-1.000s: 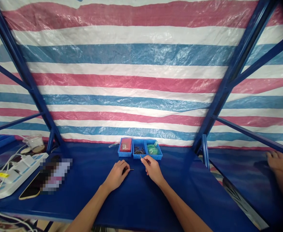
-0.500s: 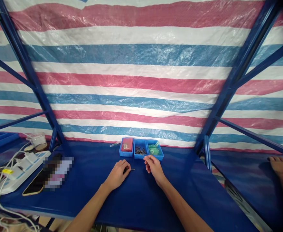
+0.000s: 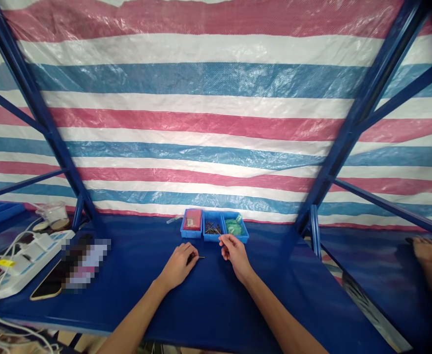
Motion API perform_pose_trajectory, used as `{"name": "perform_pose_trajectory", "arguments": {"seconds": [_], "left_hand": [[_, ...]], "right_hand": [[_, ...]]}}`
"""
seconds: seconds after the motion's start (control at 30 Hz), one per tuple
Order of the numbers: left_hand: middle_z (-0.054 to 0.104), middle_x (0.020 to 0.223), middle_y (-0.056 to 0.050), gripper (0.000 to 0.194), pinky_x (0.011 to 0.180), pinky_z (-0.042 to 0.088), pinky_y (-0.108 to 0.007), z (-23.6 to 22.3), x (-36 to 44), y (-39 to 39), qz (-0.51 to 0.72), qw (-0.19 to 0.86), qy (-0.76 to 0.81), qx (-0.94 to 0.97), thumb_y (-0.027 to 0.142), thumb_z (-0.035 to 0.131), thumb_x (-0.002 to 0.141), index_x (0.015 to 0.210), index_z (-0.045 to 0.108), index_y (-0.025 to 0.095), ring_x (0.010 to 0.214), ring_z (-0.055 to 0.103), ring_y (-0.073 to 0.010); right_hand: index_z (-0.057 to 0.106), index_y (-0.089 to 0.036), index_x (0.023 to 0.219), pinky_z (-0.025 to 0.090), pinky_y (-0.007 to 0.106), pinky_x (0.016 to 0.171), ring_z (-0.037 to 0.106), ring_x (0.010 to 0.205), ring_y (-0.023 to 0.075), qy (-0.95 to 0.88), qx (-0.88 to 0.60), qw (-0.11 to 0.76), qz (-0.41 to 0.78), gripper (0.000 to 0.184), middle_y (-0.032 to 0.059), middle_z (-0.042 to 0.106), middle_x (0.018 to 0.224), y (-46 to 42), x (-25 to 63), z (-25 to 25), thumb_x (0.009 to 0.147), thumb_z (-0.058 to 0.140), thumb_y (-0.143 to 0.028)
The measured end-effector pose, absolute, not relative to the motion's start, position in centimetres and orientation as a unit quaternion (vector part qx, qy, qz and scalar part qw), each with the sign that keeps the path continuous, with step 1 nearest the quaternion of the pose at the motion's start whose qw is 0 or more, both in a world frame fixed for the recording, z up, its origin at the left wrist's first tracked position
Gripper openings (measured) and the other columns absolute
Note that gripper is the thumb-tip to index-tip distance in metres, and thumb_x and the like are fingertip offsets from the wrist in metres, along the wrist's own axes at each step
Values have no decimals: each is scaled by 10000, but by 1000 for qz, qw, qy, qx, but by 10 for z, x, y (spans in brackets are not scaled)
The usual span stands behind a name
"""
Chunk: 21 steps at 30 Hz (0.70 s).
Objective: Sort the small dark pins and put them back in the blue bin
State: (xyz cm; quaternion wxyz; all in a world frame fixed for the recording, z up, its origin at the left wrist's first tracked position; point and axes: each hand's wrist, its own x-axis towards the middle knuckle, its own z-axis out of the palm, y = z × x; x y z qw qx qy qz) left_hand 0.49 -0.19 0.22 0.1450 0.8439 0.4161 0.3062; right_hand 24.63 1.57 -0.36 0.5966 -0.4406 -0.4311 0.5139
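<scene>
My left hand (image 3: pixel 181 263) rests on the blue tabletop, closed, with thumb and index finger pinching a thin dark screw (image 3: pixel 201 257) whose end juts out to the right. My right hand (image 3: pixel 235 255) hovers just in front of the blue bins, its thumb and forefinger pinched on another small slim piece, apparently a screw (image 3: pixel 220 236). Beyond it, the middle bin (image 3: pixel 211 239) contains a heap of dark metal screws (image 3: pixel 212 228). The left bin (image 3: pixel 190 234) holds a red packet (image 3: pixel 192 219), and green plastic bags (image 3: pixel 234 226) fill the right bin (image 3: pixel 242 240).
A white power strip (image 3: pixel 27 268) with plugs and cables lies at the left, beside a phone (image 3: pixel 49 282). Blue metal posts (image 3: pixel 322 162) stand on both sides before a striped sheet (image 3: pixel 201 128). A person's bare hand or foot (image 3: pixel 431 260) shows far right.
My right hand has drawn slightly right and back along the front of the bins, still pinched. The left hand keeps its place with the screw. The view shifts a little.
</scene>
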Motion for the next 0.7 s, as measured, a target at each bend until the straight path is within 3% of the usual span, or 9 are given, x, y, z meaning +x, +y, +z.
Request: {"name": "perform_pose_trajectory", "arguments": {"seconds": [0.2,0.33,0.43,0.57,0.7], "left_hand": [[668,991,-38,226,849,465,-379,2,5,-2,300,152,419,844,364,482,1073,970,644,244,921,599,-222],[668,1000,-49,238,854,468,-387,2,5,-1,304,145,419,843,375,473,1075,977,643,241,914,598,-226],[663,997,-45,230,857,468,-384,2,6,-2,299,147,418,845,365,473,1076,973,637,240,924,599,-226],[652,976,-37,228,854,464,-380,2,6,-3,302,146,424,841,360,448,1087,984,614,242,908,594,-224],[657,979,-37,235,846,462,-373,3,6,-5,306,161,426,836,367,412,1100,1008,589,242,906,595,-226]], "right_hand": [[694,-185,835,355,209,418,507,484,97,-424,-455,615,485,418,-36,569,670,19,248,-3,777,777,-591],[731,-195,1093,399,214,424,587,530,123,-457,-443,595,490,514,28,702,820,19,250,-2,794,768,-611],[727,-208,1125,396,223,429,577,525,129,-495,-457,574,464,508,24,706,824,18,250,-5,828,730,-620],[749,-240,985,499,283,639,609,666,163,-633,-473,508,342,258,7,695,846,12,245,-9,872,729,-471],[766,-292,1036,473,306,776,610,812,190,-765,-453,391,238,175,6,689,945,3,237,-8,863,764,-314]]}}
